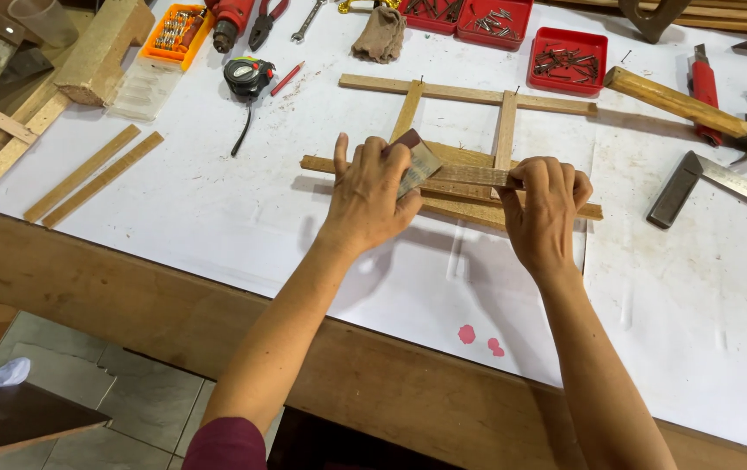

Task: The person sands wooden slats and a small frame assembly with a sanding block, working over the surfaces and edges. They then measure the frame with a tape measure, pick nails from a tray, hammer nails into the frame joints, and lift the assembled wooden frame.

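- Left hand (371, 196): fingers (388, 159) clamped on a small grey-brown folded sanding sheet (418, 165), pressed onto a thin pale wooden strip (469, 177).
- Right hand (544, 204): fingers (537, 174) pinched together on the same strip's right portion, steadying it.
- The strip lies across a ladder-like frame of pale wooden slats (469, 113), on the white paper-covered worktop (217, 209).
- Risk, as judged: uneven pressure could bend or snap the thin strip; a loose pinch could let it slide across the frame.
- Nearby: wooden-handled hammer (691, 109), metal try square (721, 184).
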